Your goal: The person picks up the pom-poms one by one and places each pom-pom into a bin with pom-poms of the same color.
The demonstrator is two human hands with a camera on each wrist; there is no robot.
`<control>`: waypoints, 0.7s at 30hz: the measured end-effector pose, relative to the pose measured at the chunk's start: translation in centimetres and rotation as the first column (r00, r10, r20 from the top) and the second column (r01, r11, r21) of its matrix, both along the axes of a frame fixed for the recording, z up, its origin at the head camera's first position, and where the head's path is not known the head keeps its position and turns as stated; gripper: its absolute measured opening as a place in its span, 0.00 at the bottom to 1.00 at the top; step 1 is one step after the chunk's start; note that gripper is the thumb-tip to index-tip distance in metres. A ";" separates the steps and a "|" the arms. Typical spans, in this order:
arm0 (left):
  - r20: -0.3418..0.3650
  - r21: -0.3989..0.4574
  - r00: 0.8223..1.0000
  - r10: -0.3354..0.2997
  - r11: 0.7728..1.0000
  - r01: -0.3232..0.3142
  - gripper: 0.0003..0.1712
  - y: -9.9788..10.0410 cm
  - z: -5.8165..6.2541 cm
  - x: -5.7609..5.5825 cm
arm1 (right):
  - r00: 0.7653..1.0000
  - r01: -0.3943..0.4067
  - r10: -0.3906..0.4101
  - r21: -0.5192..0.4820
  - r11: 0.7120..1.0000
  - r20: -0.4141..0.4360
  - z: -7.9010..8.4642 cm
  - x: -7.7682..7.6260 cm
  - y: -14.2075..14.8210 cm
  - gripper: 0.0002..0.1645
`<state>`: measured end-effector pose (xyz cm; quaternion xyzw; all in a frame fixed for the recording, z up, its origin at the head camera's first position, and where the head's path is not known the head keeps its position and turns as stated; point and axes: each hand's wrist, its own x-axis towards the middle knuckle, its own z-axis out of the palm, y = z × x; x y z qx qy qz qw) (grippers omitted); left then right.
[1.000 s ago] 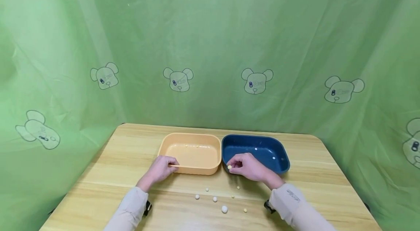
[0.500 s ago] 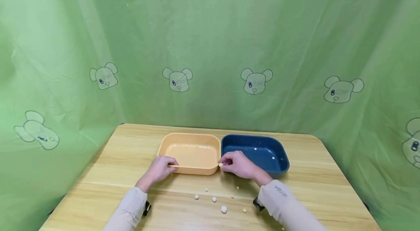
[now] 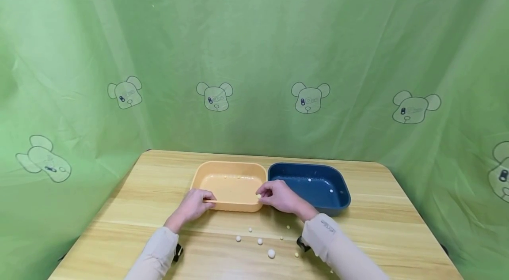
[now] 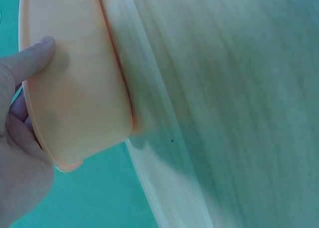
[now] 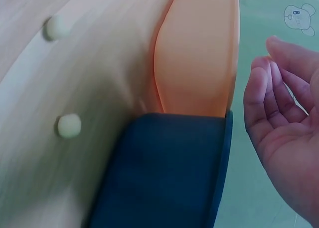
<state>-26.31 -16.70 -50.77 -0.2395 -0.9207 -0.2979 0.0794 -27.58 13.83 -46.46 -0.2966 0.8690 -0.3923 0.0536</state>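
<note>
My left hand (image 3: pixel 195 205) grips the near rim of a peach-orange plastic bin (image 3: pixel 238 206); in the left wrist view the thumb (image 4: pixel 40 56) presses its outer wall, with the fingers behind the rim. My right hand (image 3: pixel 281 196) pinches a small pale yellow ball (image 3: pixel 259 196) between thumb and fingertips, over the orange bin's near right corner. The right wrist view shows those fingertips (image 5: pixel 256 76) above rim level, mostly hiding the ball. Two small yellow balls (image 3: pixel 238 178) lie inside the orange bin. A dark blue bin (image 3: pixel 342 202) stands against its right side, holding two white balls (image 3: pixel 331 191).
In front of the bins, several white balls (image 3: pixel 271 253) of differing sizes and several small yellow balls (image 3: pixel 296 255) lie scattered on the wooden table (image 3: pixel 222 262). A green curtain (image 3: pixel 254 130) with bear prints hangs behind the table and at both sides.
My right hand has moved left with the yellow ball, from the blue bin's near left corner to over the orange bin's right end. The left hand keeps its place on the rim.
</note>
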 end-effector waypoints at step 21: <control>-0.030 0.000 1.000 -0.008 1.000 0.008 0.06 -0.1 -0.2 -0.2 | 1.000 0.010 -0.011 0.025 1.000 0.017 -0.1 -0.7 -1.9 0.09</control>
